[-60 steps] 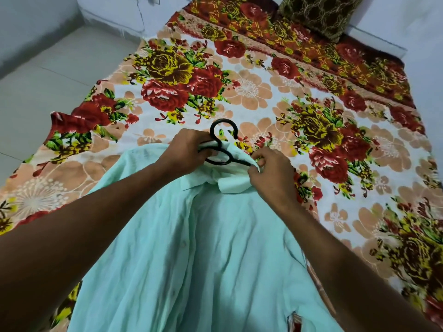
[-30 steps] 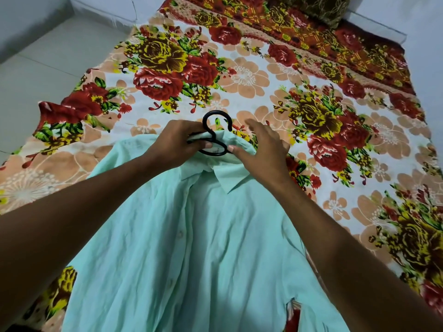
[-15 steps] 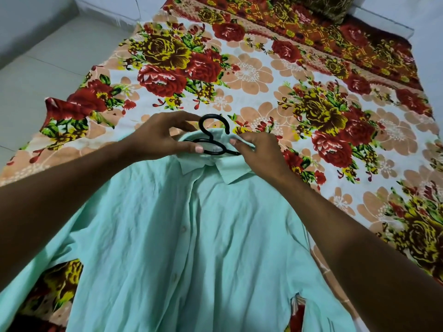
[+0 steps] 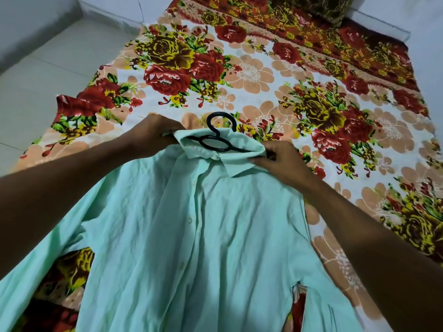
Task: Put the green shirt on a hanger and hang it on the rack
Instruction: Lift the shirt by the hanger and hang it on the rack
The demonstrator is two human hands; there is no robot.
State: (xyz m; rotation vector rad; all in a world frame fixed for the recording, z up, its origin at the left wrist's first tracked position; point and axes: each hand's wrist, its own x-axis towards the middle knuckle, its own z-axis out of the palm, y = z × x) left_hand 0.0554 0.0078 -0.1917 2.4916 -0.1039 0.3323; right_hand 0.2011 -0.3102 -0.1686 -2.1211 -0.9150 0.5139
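A pale green shirt (image 4: pixel 203 236) lies front up on the floral bedsheet (image 4: pixel 263 75), buttons down its middle. A black hanger (image 4: pixel 217 137) sits inside the neck opening, its hook poking out past the collar and its arms hidden under the cloth. My left hand (image 4: pixel 153 135) pinches the left side of the collar. My right hand (image 4: pixel 282 161) grips the right side of the collar and shoulder. No rack is in view.
A dark patterned cushion (image 4: pixel 318 6) lies at the far end of the bed. Pale tiled floor (image 4: pixel 48 68) runs along the left side. White walls stand behind and to the right.
My hands have moved apart along the collar, left hand going left and right hand going right. The collar is spread wider around the hanger and the shirt lies flatter.
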